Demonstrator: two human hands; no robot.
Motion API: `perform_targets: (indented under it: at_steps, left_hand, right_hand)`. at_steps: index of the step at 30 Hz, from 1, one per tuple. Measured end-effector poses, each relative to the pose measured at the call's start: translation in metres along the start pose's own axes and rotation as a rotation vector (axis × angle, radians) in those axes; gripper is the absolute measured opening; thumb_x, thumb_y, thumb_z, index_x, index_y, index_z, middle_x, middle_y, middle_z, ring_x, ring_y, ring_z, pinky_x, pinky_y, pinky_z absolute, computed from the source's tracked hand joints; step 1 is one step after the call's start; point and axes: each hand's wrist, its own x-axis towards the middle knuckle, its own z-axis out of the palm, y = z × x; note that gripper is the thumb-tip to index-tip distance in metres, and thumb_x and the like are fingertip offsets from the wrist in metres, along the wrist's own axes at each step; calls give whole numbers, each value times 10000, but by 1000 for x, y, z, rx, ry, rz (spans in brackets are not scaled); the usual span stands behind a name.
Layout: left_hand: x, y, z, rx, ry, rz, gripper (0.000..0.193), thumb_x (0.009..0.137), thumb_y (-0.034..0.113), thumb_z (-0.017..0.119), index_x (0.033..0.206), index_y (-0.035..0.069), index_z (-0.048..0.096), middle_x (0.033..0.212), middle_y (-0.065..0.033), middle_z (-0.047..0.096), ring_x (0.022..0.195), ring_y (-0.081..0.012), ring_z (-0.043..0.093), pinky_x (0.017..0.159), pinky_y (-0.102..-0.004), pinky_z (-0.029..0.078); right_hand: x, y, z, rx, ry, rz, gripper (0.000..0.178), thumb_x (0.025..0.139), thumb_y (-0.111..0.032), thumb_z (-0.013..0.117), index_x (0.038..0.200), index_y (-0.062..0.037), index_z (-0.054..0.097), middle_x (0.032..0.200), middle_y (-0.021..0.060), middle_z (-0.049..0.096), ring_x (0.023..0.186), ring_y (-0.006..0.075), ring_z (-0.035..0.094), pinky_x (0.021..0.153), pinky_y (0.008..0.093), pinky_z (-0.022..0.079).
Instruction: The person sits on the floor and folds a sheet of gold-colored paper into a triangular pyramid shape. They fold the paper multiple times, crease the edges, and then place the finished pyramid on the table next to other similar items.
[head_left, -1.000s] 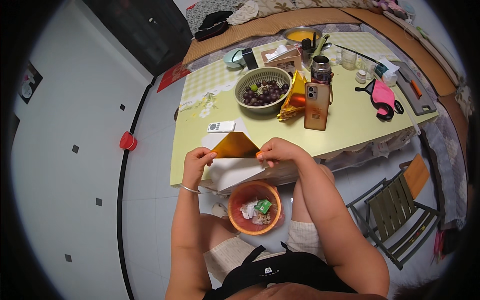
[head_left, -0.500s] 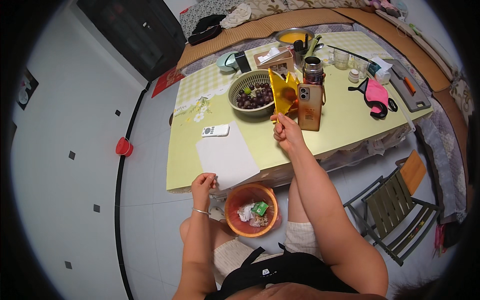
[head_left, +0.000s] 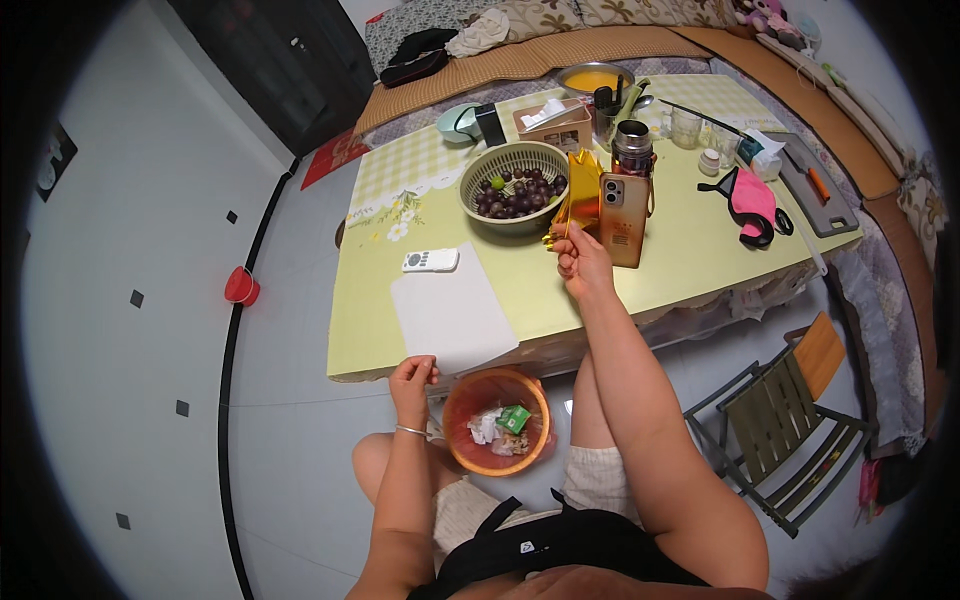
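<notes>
My right hand is raised over the table's front half, fingers pinched on a sheet of shiny gold foil. The foil stands up, creased, between a basket of grapes and a gold-brown phone. That phone leans upright against a steel thermos. At the table's near edge my left hand is closed, fingertips together beside the near end of a white sheet of paper. Whether it grips the paper or something small cannot be made out. A white remote control lies on the paper's far end.
An orange bin with rubbish stands between my legs, under the table edge. To the right are a pink and black item, a grey cutting board and a folding chair. A tissue box sits behind the basket.
The gold foil has turned and shifted slightly right with my right hand, now showing a narrower face. My left hand stays beside the paper, fingers still closed. The whole view has shifted a little.
</notes>
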Motion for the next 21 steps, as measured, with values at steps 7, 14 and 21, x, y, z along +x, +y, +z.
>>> perform_targets:
  at_steps: [7, 14, 21]
  left_hand:
    - [-2, 4, 2, 19, 8, -3, 107, 925, 100, 679, 942, 2, 718, 757, -47, 674, 608, -98, 571, 569, -209, 445]
    - [-3, 2, 1, 11, -31, -27, 116, 934, 99, 682, 934, -13, 713, 803, -45, 683, 674, -98, 607, 601, -225, 494]
    - [-2, -4, 1, 29, -40, -16, 101, 938, 87, 672, 922, -7, 705, 803, -41, 683, 685, -94, 614, 603, -226, 502]
  right_hand:
    - [2, -5, 10, 23, 31, -62, 337, 1038, -329, 546, 1064, -12, 656, 678, 41, 647, 448, 59, 454, 404, 195, 299]
    - [9, 0, 4, -285, 15, -143, 312, 1045, -314, 534, 949, -35, 635, 627, 25, 593, 426, 61, 411, 403, 208, 294]
    - [-8, 8, 12, -684, 216, -635, 174, 941, -192, 695, 962, -37, 620, 661, -2, 581, 562, 97, 474, 540, 238, 390]
